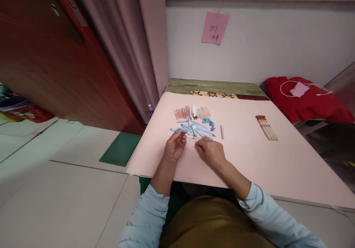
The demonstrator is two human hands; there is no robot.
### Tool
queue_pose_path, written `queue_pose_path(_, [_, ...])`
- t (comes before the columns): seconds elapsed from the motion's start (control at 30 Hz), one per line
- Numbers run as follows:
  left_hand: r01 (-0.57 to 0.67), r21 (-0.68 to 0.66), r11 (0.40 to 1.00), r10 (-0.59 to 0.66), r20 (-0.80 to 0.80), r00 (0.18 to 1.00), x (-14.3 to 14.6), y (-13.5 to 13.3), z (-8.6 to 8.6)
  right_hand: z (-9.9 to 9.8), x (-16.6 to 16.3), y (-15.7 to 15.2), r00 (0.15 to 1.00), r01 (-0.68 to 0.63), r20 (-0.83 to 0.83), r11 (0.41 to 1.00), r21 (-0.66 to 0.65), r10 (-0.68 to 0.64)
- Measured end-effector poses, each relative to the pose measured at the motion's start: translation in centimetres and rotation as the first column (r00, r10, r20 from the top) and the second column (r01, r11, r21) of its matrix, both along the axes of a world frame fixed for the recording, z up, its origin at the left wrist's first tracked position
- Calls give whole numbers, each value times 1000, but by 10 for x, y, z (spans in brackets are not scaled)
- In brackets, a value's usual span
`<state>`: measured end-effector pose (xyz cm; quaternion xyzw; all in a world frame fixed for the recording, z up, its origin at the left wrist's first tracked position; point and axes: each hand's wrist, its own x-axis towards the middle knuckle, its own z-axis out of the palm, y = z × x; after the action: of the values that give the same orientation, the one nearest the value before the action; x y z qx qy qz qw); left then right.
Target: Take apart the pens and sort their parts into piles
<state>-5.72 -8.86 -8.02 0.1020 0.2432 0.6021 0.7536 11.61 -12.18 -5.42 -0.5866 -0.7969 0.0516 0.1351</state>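
My left hand [175, 146], palm turned up, pinches a light-blue pen part [182, 130] between thumb and fingertips. To its right, my right hand [211, 151] is closed with its back to me, low over the table at the near edge of a pile of pale-blue pen parts [203, 129]. What its fingers hold, if anything, is hidden. Small bright-blue pieces [212, 124] lie at the right of the pile. Behind it are a row of pinkish clear barrels [181, 112], a bundle of white sticks with dark tips [194, 111] and pale translucent pieces [204, 112].
One pale-blue barrel [222, 132] lies apart on the pink-covered table [244, 159]. Farther right rest several beige pens with brown tops [266, 128]. Red cloth with a white cable [288, 96] is beyond the right edge. A brown door [91, 74] stands at left.
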Motion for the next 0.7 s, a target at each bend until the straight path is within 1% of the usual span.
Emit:
queue_pose_path(0.13, [5, 14, 1000, -5, -16, 1000, 0, 0, 0, 0, 0, 0, 1000, 1, -20, 1000, -13, -1])
queue_pose_path(0.2, [13, 17, 1000, -12, -35, 999, 1, 0, 1, 2, 1, 0, 994, 12, -107, 1000, -11, -13])
queue_pose_path(0.23, [16, 16, 1000, -16, -47, 999, 1, -1, 2, 3, 1, 0, 983, 18, -181, 1000, -3, -18])
queue_pose_path(0.3, [30, 17, 999, -29, -77, 997, 2, -2, 4, 8, 2, 0, 927, 34, -376, 999, 36, -18])
queue_pose_path(0.37, [63, 35, 997, -59, -109, 992, 3, -4, 6, 15, 1, -1, 827, 65, -562, 993, 95, -1])
queue_pose_path(0.43, [111, 72, 991, -100, -139, 985, 4, -7, 8, 23, -1, -1, 738, 95, -674, 985, 147, 29])
queue_pose_path(0.47, [132, 93, 987, -117, -150, 982, 5, -7, 9, 26, -2, -2, 712, 99, -701, 982, 163, 44])
queue_pose_path(0.53, [165, 126, 978, -144, -163, 976, 6, -9, 11, 30, -6, -3, 691, 81, -719, 980, 180, 75])
queue_pose_path(0.6, [185, 140, 973, -160, -174, 972, 6, -10, 13, 30, -9, -4, 690, 56, -718, 982, 181, 92])
queue_pose_path(0.7, [202, 139, 970, -174, -192, 966, 7, -11, 14, 27, -10, -5, 693, 60, -716, 982, 177, 86])
